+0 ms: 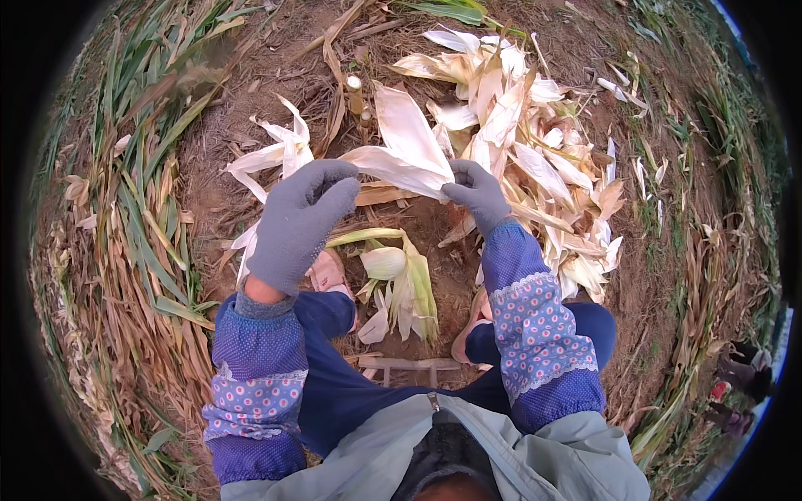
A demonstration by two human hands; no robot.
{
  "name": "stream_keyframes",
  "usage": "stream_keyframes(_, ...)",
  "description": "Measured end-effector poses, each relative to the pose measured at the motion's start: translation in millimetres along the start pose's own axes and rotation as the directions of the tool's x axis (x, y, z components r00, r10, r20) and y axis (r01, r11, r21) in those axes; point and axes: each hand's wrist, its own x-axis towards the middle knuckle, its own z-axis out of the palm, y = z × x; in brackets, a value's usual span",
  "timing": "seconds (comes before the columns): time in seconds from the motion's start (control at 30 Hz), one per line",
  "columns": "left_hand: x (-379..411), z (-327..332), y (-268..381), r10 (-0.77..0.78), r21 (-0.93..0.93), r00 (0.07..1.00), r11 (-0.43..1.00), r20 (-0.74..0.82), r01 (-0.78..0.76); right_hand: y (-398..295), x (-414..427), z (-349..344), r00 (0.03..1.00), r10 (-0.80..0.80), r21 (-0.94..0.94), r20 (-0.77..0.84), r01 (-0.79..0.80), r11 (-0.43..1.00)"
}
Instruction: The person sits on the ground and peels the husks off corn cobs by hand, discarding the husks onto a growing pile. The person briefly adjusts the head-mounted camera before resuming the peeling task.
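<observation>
Grey knitted gloves cover both hands. My right hand (479, 193) pinches the base of pale, dry corn husk leaves (407, 147), which fan out up and to the left. One leaf tip reaches the fingers of my left hand (304, 219); whether they grip it I cannot tell. Behind and beside my left hand lie more white husks (285, 147). On the soil between my feet is a greenish corn husk (410, 282) with a bent stalk. A large heap of stripped husks (551, 181) lies to the right of my right hand.
Cut corn stubble (354, 94) stands upright beyond my hands. Long corn stalks and leaves (144, 206) lie along the left, with more dry stalks (695, 300) at the right. A low stool frame (410, 363) shows below me. Dark figures, probably people, are at the far right edge.
</observation>
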Motion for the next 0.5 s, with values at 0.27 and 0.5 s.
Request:
stream_keyframes(0.27, 4.8, 34.0, -15.7, 0.021, 0.249, 0.994, 0.967, 0.107, -0.047, -76.4, -41.5, 6.6, 0.983, -0.102, -0.258, 0.153, 0.139, 0.956)
stream_keyframes(0.5, 8.1, 45.9, 0.1, -0.213, -0.327, 0.97, 0.914, 0.12, 0.241, -95.4, -84.3, 21.8, 0.984, -0.094, 0.02, 0.15, 0.092, 0.996)
